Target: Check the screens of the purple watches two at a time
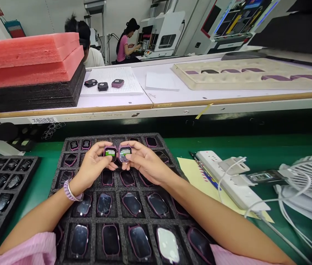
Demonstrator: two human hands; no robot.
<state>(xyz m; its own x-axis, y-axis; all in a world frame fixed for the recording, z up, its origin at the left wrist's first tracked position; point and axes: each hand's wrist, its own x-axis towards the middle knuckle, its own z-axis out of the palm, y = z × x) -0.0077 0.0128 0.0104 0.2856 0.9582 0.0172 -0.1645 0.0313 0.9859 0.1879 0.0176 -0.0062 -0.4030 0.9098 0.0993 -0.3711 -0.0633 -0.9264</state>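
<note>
Looks like an electronics assembly factory floor: black foam compartment trays of purple-rimmed smartwatch bodies under the hands, long white workbenches beyond, seated workers at machines further back.

A green mat is laid over the near workbench. Behind it, a white shelf edged in wood is seen, on which pink foam sheets are stacked over black foam. Farther back, pale walls and white machines are lit evenly, with two seated people nearby.
</note>
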